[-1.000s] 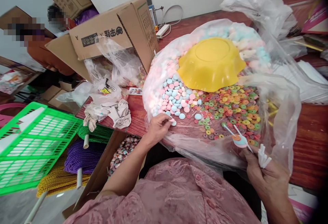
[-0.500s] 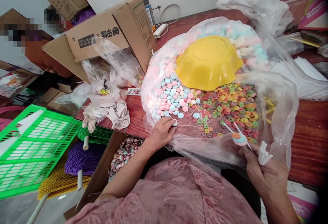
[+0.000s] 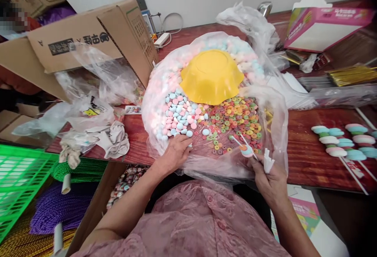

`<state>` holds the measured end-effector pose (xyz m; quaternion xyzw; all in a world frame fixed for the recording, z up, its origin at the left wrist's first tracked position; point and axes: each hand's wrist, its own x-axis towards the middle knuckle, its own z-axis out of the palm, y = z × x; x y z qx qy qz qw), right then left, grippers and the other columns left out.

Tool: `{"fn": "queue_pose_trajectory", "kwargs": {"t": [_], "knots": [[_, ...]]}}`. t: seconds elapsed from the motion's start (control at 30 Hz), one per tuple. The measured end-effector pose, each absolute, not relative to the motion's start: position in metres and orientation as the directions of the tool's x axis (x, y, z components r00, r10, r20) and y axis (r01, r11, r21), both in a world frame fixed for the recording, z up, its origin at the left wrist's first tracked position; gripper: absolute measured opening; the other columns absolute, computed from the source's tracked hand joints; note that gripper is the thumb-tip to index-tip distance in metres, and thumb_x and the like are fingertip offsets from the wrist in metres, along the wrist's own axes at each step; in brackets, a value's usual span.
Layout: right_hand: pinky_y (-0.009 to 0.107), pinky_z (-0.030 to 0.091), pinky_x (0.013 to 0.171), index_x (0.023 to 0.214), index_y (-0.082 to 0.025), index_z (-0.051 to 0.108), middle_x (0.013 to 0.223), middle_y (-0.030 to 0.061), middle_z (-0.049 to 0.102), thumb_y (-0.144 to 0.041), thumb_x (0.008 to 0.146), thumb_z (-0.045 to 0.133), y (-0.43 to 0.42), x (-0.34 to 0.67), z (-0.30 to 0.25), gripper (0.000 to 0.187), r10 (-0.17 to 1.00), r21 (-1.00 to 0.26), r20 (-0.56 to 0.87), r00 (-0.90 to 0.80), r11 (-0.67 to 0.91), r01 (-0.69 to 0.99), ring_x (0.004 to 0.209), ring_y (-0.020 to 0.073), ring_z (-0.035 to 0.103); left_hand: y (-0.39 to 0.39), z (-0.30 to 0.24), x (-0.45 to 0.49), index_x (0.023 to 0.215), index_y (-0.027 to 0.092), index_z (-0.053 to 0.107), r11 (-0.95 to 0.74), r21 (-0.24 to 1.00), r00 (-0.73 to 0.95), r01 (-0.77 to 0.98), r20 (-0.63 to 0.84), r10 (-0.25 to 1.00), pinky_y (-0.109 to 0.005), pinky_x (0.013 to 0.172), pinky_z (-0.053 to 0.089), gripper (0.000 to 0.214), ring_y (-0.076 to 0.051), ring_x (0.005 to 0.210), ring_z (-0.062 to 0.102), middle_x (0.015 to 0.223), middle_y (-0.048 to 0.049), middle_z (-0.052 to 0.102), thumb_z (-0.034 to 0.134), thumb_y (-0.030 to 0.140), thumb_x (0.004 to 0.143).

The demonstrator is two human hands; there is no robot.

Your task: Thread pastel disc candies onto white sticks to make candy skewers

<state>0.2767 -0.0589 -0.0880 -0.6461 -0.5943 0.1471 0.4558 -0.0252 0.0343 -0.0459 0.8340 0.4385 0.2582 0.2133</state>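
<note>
Pinching a mostly hidden pale candy (image 3: 190,145) in my left hand (image 3: 176,152) by the bench's (image 3: 303,139) near edge, I clamp white sticks (image 3: 268,162) and a threaded candy (image 3: 246,152) in my right hand (image 3: 271,177); an upturned yellow bowl (image 3: 210,78) sits toward the back edge.

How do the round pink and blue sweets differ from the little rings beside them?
The sweets have solid middles, while the rings have holes. The sweets are pale pink and blue; the rings are mostly orange, yellow, green and red. The sweets lie nearer the left hand, the rings nearer the right hand. Both lie in loose heaps before the yellow bowl.
</note>
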Motion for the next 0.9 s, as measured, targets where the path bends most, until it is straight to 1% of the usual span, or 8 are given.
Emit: {"fn": "queue_pose_trajectory", "kwargs": {"t": [0.1, 0.17, 0.27, 0.37, 0.47, 0.63, 0.77, 0.9], "knots": [[0.029, 0.051, 0.057, 0.089, -0.021, 0.073, 0.066, 0.0009, 0.068, -0.037, 0.09, 0.06, -0.061, 0.274, -0.074, 0.021, 0.895, -0.798, 0.366, 0.255, 0.161, 0.581, 0.057, 0.0163, 0.061, 0.028, -0.037, -0.016, 0.098, 0.017, 0.075, -0.278, 0.907, 0.273, 0.316, 0.194, 0.942, -0.032, 0.076, 0.055, 0.018, -0.018, 0.083, 0.066, 0.09, -0.0062, 0.071, 0.072, 0.021, 0.08], [0.028, 0.052, 0.06, 0.096, -0.022, 0.073, 0.07, 0.0004, 0.069, -0.036, 0.09, 0.061, -0.063, 0.268, -0.062, 0.019, 0.913, -0.812, 0.352, 0.206, 0.188, 0.553, 0.06, 0.0165, 0.063, 0.025, -0.029, -0.007, 0.1, 0.018, 0.076, -0.046, 0.999, 0.166, 0.008, 0.044, 0.985, -0.027, 0.066, 0.055, 0.029, -0.015, 0.077, 0.066, 0.088, -0.0037, 0.072, 0.081, 0.027, 0.073], [0.026, 0.05, 0.057, 0.098, -0.024, 0.072, 0.069, -0.0011, 0.068, -0.033, 0.091, 0.06, -0.063, 0.253, -0.044, 0.017, 0.943, -0.816, 0.329, 0.052, 0.256, 0.518, 0.058, 0.0152, 0.061, 0.024, -0.018, 0.008, 0.097, 0.021, 0.077, 0.182, 0.915, 0.132, -0.361, -0.143, 0.981, -0.023, 0.057, 0.055, 0.038, -0.013, 0.07, 0.065, 0.088, -0.0017, 0.074, 0.089, 0.03, 0.062], [0.023, 0.048, 0.056, 0.093, -0.024, 0.071, 0.066, -0.0028, 0.063, -0.028, 0.094, 0.055, -0.06, 0.236, -0.033, 0.016, 0.94, -0.805, 0.333, -0.074, 0.324, 0.497, 0.056, 0.0133, 0.058, 0.025, -0.012, 0.02, 0.093, 0.022, 0.078, 0.194, 0.831, 0.108, -0.522, -0.161, 0.981, -0.021, 0.057, 0.057, 0.04, -0.013, 0.073, 0.068, 0.09, -0.0015, 0.076, 0.092, 0.029, 0.056], [0.021, 0.044, 0.055, 0.091, -0.023, 0.069, 0.066, -0.0041, 0.061, -0.021, 0.096, 0.051, -0.055, 0.226, -0.031, 0.018, 0.931, -0.782, 0.346, -0.116, 0.355, 0.512, 0.054, 0.0111, 0.054, 0.025, -0.012, 0.027, 0.094, 0.022, 0.079, 0.153, 0.824, 0.088, -0.546, -0.126, 0.988, -0.022, 0.058, 0.058, 0.041, -0.015, 0.077, 0.069, 0.091, -0.0024, 0.077, 0.092, 0.031, 0.056], [0.02, 0.041, 0.054, 0.104, -0.022, 0.068, 0.066, -0.0054, 0.057, -0.014, 0.095, 0.051, -0.054, 0.224, -0.036, 0.021, 0.926, -0.753, 0.361, -0.109, 0.358, 0.552, 0.053, 0.0095, 0.051, 0.025, -0.019, 0.029, 0.096, 0.023, 0.078, 0.049, 0.868, 0.054, -0.495, -0.025, 0.998, -0.023, 0.063, 0.059, 0.04, -0.013, 0.075, 0.067, 0.09, -0.0014, 0.076, 0.092, 0.03, 0.059], [0.02, 0.041, 0.055, 0.102, -0.021, 0.068, 0.066, -0.0051, 0.057, -0.012, 0.094, 0.051, -0.058, 0.222, -0.039, 0.02, 0.94, -0.766, 0.332, -0.075, 0.315, 0.56, 0.053, 0.0095, 0.051, 0.029, -0.023, 0.028, 0.098, 0.025, 0.079, -0.322, 0.915, -0.041, -0.241, 0.322, 0.946, -0.024, 0.08, 0.057, 0.031, -0.013, 0.089, 0.068, 0.097, -0.0018, 0.074, 0.087, 0.02, 0.068], [0.021, 0.041, 0.054, 0.102, -0.021, 0.068, 0.064, -0.0048, 0.054, -0.017, 0.096, 0.053, -0.064, 0.21, -0.041, 0.017, 0.935, -0.821, 0.353, 0.017, 0.301, 0.485, 0.054, 0.0105, 0.051, 0.032, -0.023, 0.026, 0.103, 0.025, 0.078, -0.613, 0.786, 0.001, 0.074, 0.615, 0.789, -0.024, 0.079, 0.057, 0.03, -0.013, 0.088, 0.07, 0.095, -0.0037, 0.075, 0.078, 0.01, 0.077]]}}
